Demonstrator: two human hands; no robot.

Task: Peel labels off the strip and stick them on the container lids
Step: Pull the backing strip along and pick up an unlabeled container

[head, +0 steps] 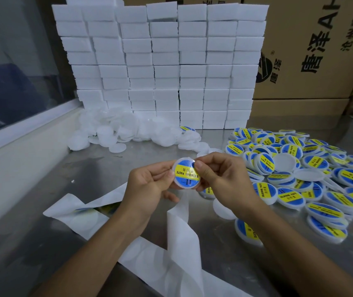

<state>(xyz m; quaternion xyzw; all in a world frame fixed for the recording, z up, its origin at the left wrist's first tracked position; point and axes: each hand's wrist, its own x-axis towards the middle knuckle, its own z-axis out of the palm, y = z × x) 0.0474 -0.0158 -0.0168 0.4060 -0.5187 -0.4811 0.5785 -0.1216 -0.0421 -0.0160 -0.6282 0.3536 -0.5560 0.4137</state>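
Observation:
My left hand (pixel 147 185) holds a round white lid (pixel 186 173) above the steel table, gripping its left rim. A blue and yellow "SOLDERING PASTE" label (pixel 185 171) lies on the lid's top. My right hand (pixel 218 176) pinches the label's right edge with thumb and forefinger against the lid. The white backing strip (pixel 180 239) with empty round outlines trails across the table below my forearms. Bare white lids (pixel 128 129) are heaped at the back centre. Labelled lids (pixel 300 176) are piled on the right.
A wall of white foam blocks (pixel 160 67) stands behind the bare lids. Brown cardboard cartons (pixel 312 50) rise at the back right. A window ledge (pixel 21 142) runs along the left. The steel table (pixel 42 189) shows between strip and ledge.

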